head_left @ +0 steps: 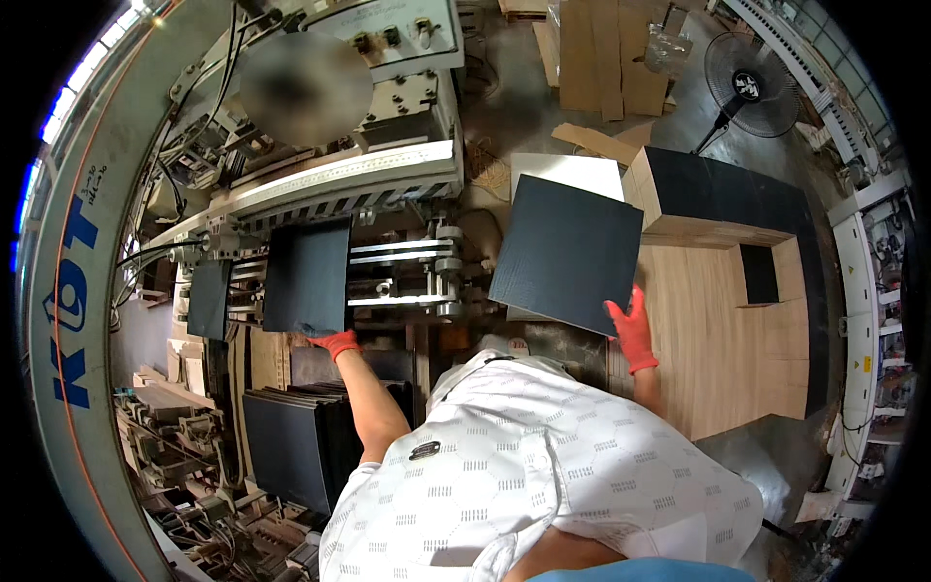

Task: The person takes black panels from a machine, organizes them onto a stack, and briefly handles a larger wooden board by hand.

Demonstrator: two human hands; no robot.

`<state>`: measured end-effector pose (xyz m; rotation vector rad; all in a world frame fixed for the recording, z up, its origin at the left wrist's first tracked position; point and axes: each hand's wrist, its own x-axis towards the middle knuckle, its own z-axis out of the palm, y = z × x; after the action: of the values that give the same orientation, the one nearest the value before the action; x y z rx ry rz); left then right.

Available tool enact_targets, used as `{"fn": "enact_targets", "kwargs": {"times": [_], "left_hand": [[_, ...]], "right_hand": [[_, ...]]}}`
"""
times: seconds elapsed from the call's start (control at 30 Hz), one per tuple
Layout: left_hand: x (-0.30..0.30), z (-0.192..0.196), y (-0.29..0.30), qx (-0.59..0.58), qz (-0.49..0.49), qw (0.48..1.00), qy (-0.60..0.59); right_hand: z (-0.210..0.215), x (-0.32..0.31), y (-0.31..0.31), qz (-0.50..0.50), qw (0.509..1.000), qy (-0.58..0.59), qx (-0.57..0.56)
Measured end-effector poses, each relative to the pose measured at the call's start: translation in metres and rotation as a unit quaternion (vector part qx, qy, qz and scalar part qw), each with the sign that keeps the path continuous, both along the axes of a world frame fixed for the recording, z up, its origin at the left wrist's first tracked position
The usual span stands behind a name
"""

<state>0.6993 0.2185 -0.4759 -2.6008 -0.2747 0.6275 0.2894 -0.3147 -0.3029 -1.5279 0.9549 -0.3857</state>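
Now left hand (336,342) grips upright black panel (307,277); right hand (632,330) holds tilted black board (565,252).

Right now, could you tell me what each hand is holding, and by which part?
The left hand grips a black sheet on the machine by its lower right corner. The right hand holds a second black sheet, lifted, by its lower right corner.

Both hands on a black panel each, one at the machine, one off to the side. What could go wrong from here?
1. The left hand grips a black panel on the machine close to the metal rollers; the fingers might get pinched.
2. The right hand holds the raised black panel by one lower corner only; it may tilt or slip.
3. That panel hangs near the stacked black panels and might knock them.
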Motion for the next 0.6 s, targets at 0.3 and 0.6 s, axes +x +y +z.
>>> {"fn": "enact_targets", "kwargs": {"times": [0.3,0.6], "left_hand": [[-0.011,0.037,-0.072,0.1,-0.165,0.98,0.043],[-0.015,0.07,-0.128,0.154,-0.186,0.969,0.053]], "right_hand": [[0.015,-0.003,-0.055,0.057,0.945,0.182,-0.267],[0.018,-0.018,-0.082,0.056,0.948,0.191,-0.247]]}}
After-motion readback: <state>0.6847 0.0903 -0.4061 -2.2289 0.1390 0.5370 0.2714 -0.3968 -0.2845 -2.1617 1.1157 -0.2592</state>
